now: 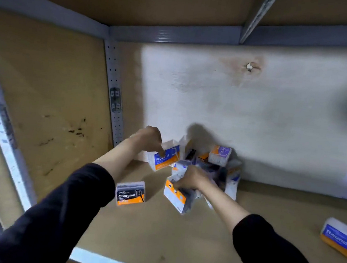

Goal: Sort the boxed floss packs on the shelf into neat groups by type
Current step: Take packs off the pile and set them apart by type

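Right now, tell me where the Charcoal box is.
Head view: the Charcoal box stands alone on the shelf board, in front of the Round box the left hand grips, left of the orange-and-white pack the right hand grips.

The heap of boxes [211, 168] by the far wall is blurred, its labels mostly unreadable. Fingertips of the right hand [192, 177] vanish into it. The left hand [149, 138] hides the top of a blue box [166, 158]. The picture's edge cuts off the near-right box [342, 237].

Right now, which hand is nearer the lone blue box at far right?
Right. The right hand is at the pile, left of the blue box; the left hand lies farther left.
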